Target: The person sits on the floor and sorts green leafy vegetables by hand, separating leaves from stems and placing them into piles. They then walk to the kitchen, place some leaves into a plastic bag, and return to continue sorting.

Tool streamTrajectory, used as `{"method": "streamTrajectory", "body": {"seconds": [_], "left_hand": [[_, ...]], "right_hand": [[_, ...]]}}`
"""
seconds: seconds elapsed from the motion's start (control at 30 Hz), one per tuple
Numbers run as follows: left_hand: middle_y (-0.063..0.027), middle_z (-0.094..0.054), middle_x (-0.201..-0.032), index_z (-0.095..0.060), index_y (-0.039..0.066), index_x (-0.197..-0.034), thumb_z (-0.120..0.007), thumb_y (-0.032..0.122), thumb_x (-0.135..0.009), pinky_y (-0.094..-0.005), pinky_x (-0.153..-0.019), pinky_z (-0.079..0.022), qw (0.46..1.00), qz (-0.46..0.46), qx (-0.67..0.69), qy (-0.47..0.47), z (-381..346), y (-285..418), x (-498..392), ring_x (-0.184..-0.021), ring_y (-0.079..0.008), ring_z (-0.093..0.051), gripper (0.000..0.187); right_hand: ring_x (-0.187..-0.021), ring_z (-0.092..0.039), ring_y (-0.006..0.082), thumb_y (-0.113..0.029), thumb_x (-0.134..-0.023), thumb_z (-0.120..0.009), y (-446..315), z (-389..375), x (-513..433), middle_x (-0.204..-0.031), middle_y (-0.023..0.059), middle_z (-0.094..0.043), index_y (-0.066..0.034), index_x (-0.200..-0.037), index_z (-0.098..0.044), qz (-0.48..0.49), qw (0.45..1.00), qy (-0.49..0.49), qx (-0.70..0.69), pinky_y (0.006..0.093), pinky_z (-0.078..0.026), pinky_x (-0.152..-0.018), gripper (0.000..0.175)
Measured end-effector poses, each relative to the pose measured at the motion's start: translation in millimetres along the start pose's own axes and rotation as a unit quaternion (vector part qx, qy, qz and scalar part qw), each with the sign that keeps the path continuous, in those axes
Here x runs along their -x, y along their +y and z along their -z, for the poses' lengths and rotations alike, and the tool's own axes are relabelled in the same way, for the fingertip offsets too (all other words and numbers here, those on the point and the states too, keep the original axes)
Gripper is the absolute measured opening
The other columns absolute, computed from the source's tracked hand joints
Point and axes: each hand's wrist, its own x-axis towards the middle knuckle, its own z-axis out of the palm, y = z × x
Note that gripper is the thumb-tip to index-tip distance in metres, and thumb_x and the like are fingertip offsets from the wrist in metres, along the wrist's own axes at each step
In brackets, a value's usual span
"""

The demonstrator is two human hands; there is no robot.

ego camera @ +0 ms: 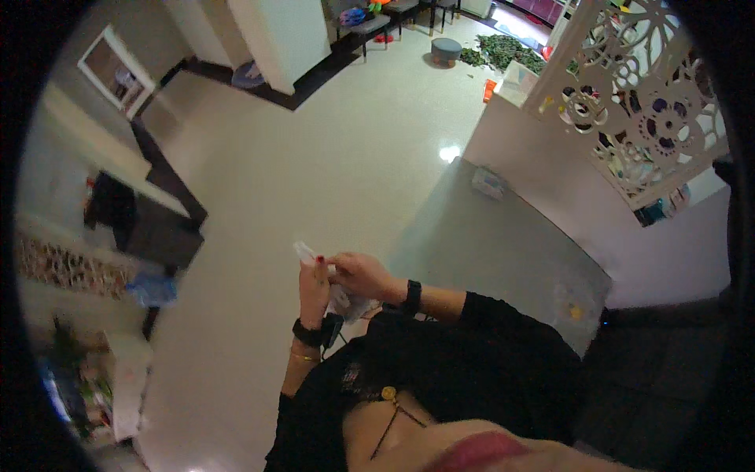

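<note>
In front of my chest, both hands are close together on a thin, clear plastic bag (349,305). My left hand (314,290) pinches its upper part, thumb up, and a whitish piece of film (304,252) sticks out beyond the fingers. My right hand (361,275) comes in from the right with bent fingers on the same plastic, touching or nearly touching the left. The bag's lower part hangs below the right hand; what it holds, if anything, is too blurred to tell. Each wrist wears a dark band.
Pale glossy floor (283,177) stretches ahead. A white partition with a carved lattice screen (655,118) stands right. A clear plastic package (488,183) lies by its base. Farther off are a grey stool (446,51), a leafy green heap (510,52) and chairs (371,25). A dark cabinet (162,236) stands left.
</note>
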Motion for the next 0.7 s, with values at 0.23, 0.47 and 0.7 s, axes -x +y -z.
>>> {"method": "streamTrajectory", "body": {"seconds": [0.23,0.47,0.7], "left_hand": [[-0.0048,-0.047,-0.098,-0.045,0.000,-0.108,-0.051,0.047,-0.093,-0.0267,-0.072,-0.046,0.985,-0.137,-0.033,-0.099,29,41,-223,-0.089,-0.0139,-0.051,0.050],[-0.0053,-0.057,-0.084,-0.055,0.000,-0.095,-0.056,0.018,-0.091,-0.0272,-0.073,-0.045,0.972,-0.091,0.076,-0.205,0,60,-469,-0.083,-0.0134,-0.055,0.018],[-0.0023,-0.056,-0.094,-0.054,0.003,-0.105,-0.055,0.022,-0.093,-0.0255,-0.079,-0.044,0.882,-0.145,0.104,-0.436,-87,119,-716,-0.090,-0.0099,-0.053,0.022]], "right_hand": [[-0.067,-0.049,0.0080,-0.020,-0.089,-0.061,72,41,-204,-0.069,-0.0004,-0.056,-0.0010,-0.093,-0.059,-0.119,0.933,0.039,-0.338,0.0261,-0.041,-0.057,0.019],[-0.066,-0.046,0.0085,-0.020,-0.092,-0.057,186,114,-370,-0.070,-0.0011,-0.052,-0.0026,-0.092,-0.057,-0.150,0.937,0.164,-0.268,0.0246,-0.040,-0.059,0.017],[-0.058,-0.047,0.0104,-0.034,-0.100,-0.038,269,243,-499,-0.065,0.0014,-0.049,-0.0064,-0.078,-0.053,-0.264,0.841,0.382,-0.277,0.0236,-0.037,-0.054,0.039]]}}
